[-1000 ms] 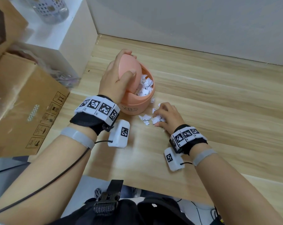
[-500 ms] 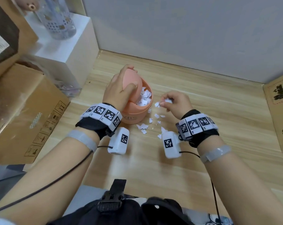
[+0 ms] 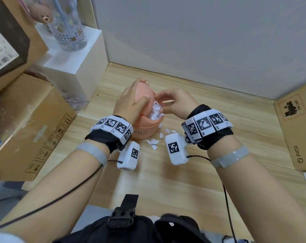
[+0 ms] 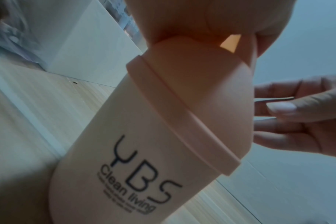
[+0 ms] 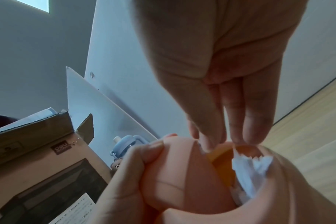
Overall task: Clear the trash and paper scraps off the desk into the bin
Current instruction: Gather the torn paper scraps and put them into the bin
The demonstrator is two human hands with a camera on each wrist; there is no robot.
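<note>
A pink bin stands on the wooden desk, filled with white paper scraps. My left hand grips its swing lid, thumb on the near face, and holds it tipped open. My right hand is over the opening, fingertips pointing down into it and pinching small scraps. In the right wrist view those fingertips touch the bin's rim above the paper. Several loose scraps lie on the desk just in front of the bin.
Cardboard boxes stand close on the left. Beside them a white block carries a clear bottle. Another cardboard box sits at the right edge. A grey wall runs right behind the bin.
My right hand picked scraps off the desk, rose and moved left to the bin's opening. My left hand kept the lid held open.
</note>
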